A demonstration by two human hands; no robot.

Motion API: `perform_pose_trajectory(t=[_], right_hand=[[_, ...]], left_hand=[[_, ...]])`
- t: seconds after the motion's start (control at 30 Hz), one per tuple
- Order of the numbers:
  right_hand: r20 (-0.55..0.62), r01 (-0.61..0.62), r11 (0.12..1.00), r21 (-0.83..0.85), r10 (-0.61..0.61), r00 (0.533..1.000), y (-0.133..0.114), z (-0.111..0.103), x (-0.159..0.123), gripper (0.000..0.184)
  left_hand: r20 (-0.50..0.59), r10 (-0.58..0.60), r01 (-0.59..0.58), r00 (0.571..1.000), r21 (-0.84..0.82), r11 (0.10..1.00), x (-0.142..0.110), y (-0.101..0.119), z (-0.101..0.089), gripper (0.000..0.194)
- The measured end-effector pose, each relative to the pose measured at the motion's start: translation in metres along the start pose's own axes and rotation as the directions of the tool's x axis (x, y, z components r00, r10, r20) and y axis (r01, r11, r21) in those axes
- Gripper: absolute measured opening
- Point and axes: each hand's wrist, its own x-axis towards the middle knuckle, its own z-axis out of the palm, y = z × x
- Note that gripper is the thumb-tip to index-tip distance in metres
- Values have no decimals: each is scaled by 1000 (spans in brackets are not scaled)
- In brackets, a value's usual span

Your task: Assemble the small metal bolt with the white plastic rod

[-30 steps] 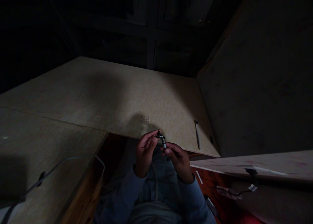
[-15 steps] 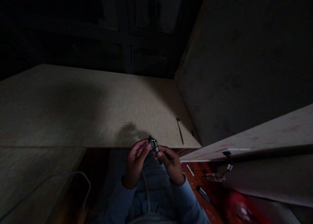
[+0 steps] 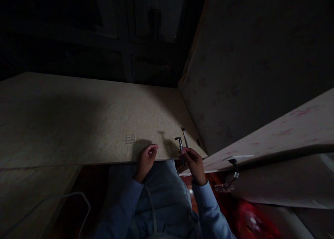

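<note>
A razor (image 3: 181, 147) with a dark, silvery handle and a T-shaped head stands upright in my right hand (image 3: 195, 164). The right thumb and fingers pinch its handle, and the head points up and away over the table's front edge. To its left, my left hand (image 3: 147, 160) is closed, its fingers curled in toward the thumb; nothing shows in it. It is apart from the razor. On the tabletop (image 3: 91, 127), ahead of the left hand, lies a small clear ridged piece (image 3: 130, 138). A thin white stick with a dark head, like a toothbrush (image 3: 185, 137), lies just behind the razor.
A small dark object (image 3: 198, 142) lies by the wall (image 3: 221, 103) on the right. A black plug with a cord (image 3: 235, 167) hangs below the ledge. Something red and shiny (image 3: 253, 220) sits at lower right. A pale cable (image 3: 65, 195) runs across the lower left.
My left hand has let go of the razor, and the two hands have moved apart. The razor has moved right in my right hand. The clear ridged piece has come out of the shadow.
</note>
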Motion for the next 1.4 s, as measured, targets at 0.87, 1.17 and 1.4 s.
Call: perform_pose_trajectory(t=[0.87, 1.17, 1.4], right_hand=[[174, 214, 438, -873, -131, 976, 5, -2, 94, 16], [180, 184, 151, -971, -39, 983, -11, 14, 89, 23], [167, 166, 68, -984, 18, 986, -16, 21, 83, 31]], left_hand=[[114, 369, -384, 922, 380, 842, 4, -38, -11, 21], [131, 412, -430, 902, 379, 820, 4, -38, -12, 21], [148, 425, -448, 893, 379, 809, 2, -33, -13, 22]])
